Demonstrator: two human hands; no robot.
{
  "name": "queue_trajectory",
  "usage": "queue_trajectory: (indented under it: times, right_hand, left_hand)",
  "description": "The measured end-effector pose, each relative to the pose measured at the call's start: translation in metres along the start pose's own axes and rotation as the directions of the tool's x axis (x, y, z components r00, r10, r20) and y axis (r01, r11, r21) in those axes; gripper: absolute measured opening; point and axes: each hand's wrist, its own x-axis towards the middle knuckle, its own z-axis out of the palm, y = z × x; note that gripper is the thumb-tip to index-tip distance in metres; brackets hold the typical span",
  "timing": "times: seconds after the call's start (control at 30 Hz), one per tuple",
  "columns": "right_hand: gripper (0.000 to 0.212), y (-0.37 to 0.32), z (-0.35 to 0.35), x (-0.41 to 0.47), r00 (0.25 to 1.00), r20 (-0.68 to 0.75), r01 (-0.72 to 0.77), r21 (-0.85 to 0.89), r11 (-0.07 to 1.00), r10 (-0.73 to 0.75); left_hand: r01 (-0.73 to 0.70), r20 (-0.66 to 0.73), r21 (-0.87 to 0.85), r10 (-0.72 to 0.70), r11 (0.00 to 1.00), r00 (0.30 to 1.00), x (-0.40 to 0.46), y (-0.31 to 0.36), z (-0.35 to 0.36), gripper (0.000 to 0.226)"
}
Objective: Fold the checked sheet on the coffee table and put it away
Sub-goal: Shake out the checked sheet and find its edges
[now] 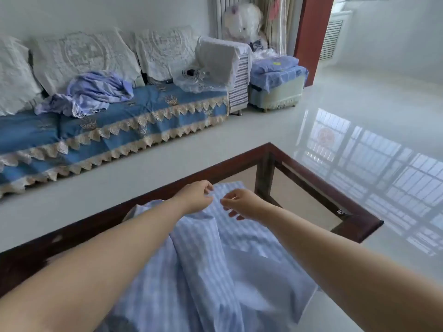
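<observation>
- checked sheet (215, 259) lies rumpled across the glass coffee table (354, 220), one edge hanging over the near side.
- left hand (195, 197) at the far edge, fingers curled, seemingly pinching the cloth.
- right hand (242, 203) just beside it, fingers loosely curled and apart, hard to tell if they grip anything.

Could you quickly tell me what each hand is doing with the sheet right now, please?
Left hand: fingers curled, pinching the far edge of the checked sheet.
Right hand: fingers loosely curled just above the sheet; whether it grips cannot be told.
</observation>
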Motion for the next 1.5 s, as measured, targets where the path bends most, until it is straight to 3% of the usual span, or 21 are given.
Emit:
queue_trajectory:
  times: [0.07, 0.2, 0.3, 0.37, 0.57, 0.63, 0.7, 0.8, 0.9, 0.97, 1.0, 1.07, 1.13, 1.2, 1.3, 1.4, 1.43, 1.5]
  right_hand:
    - [0.038, 0.028, 0.021, 0.003, 0.991, 0.099, -0.080, -0.116, 0.990, 0.092]
    - [0.063, 0.078, 0.055, -0.005, 0.948, 0.247, -0.172, -0.139, 0.975, 0.202]
    - [0.067, 0.090, 0.069, -0.030, 0.924, 0.329, -0.219, 0.034, 0.975, 0.196]
    - [0.058, 0.089, 0.078, -0.051, 0.918, 0.353, -0.223, 0.080, 0.972, 0.182]
    - [0.047, 0.059, 0.103, -0.103, 0.955, 0.237, -0.174, -0.030, 0.984, 0.176]
    - [0.040, 0.040, 0.109, -0.116, 0.981, 0.109, -0.146, -0.119, 0.982, 0.159]
    - [0.046, 0.022, 0.114, -0.125, 0.994, -0.035, -0.113, -0.247, 0.962, 0.108]
    - [0.038, 0.005, 0.122, -0.135, 0.971, -0.241, -0.079, -0.271, 0.959, 0.011]
    - [0.043, -0.006, 0.126, -0.138, 0.932, -0.362, -0.075, -0.184, 0.980, 0.003]
    - [0.079, -0.013, 0.127, -0.145, 0.958, -0.285, -0.060, -0.047, 0.997, 0.044]
    - [0.104, -0.016, 0.128, -0.149, 0.979, -0.196, -0.065, -0.065, 0.996, 0.052]
    - [0.124, -0.024, 0.134, -0.158, 0.996, -0.010, -0.084, -0.283, 0.955, 0.085]
    - [0.117, -0.029, 0.148, -0.163, 0.987, 0.091, -0.067, -0.500, 0.863, 0.130]
    - [0.116, -0.033, 0.172, -0.167, 0.972, 0.161, -0.061, -0.534, 0.843, 0.172]
    - [0.128, -0.026, 0.209, -0.161, 0.990, 0.079, -0.075, -0.428, 0.901, 0.120]
    - [0.134, -0.019, 0.227, -0.152, 0.992, -0.053, -0.124, -0.161, 0.979, 0.117]
    - [0.122, -0.017, 0.226, -0.151, 0.987, -0.085, -0.144, -0.055, 0.988, 0.139]
    - [0.070, -0.014, 0.217, -0.150, 0.982, -0.141, -0.126, 0.008, 0.992, 0.126]
  left_hand:
    - [-0.018, 0.072, 0.165, 0.006, 0.986, 0.997, 0.004, -0.008, 0.025, 0.039]
    - [-0.099, 0.148, 0.368, 0.047, 0.925, 0.988, -0.007, -0.018, 0.061, 0.039]
    - [-0.159, 0.104, 0.425, 0.126, 0.891, 0.987, -0.027, -0.016, 0.070, 0.040]
    - [-0.169, 0.056, 0.423, 0.160, 0.890, 0.985, -0.044, -0.014, 0.067, 0.044]
    - [-0.080, -0.107, 0.476, 0.148, 0.876, 0.983, -0.110, -0.035, 0.040, 0.057]
    - [-0.007, -0.148, 0.496, 0.092, 0.868, 0.985, -0.132, -0.056, 0.030, 0.062]
    - [0.086, -0.208, 0.478, 0.018, 0.874, 0.978, -0.153, -0.077, 0.020, 0.065]
    - [0.218, -0.337, 0.228, -0.134, 0.949, 0.932, -0.177, -0.103, 0.004, 0.065]
    - [0.308, -0.323, -0.251, -0.379, 0.918, 0.867, -0.194, -0.132, -0.007, 0.073]
    - [0.363, -0.129, -0.508, -0.486, 0.781, 0.864, -0.211, -0.149, -0.007, 0.088]
    - [0.385, -0.014, -0.599, -0.490, 0.703, 0.872, -0.220, -0.157, -0.004, 0.090]
    - [0.386, 0.146, -0.725, -0.421, 0.570, 0.895, -0.237, -0.168, 0.000, 0.083]
    - [0.334, 0.179, -0.826, -0.351, 0.454, 0.919, -0.244, -0.176, 0.005, 0.082]
    - [0.271, 0.136, -0.876, -0.336, 0.398, 0.932, -0.243, -0.176, 0.012, 0.089]
    - [0.195, 0.056, -0.858, -0.291, 0.475, 0.955, -0.238, -0.165, 0.019, 0.092]
    - [0.120, 0.010, -0.853, -0.214, 0.508, 0.977, -0.237, -0.152, 0.017, 0.058]
    - [0.107, 0.015, -0.874, -0.193, 0.474, 0.981, -0.239, -0.149, 0.016, 0.051]
    - [0.031, -0.059, -0.887, -0.180, 0.461, 0.982, -0.239, -0.147, 0.021, 0.036]
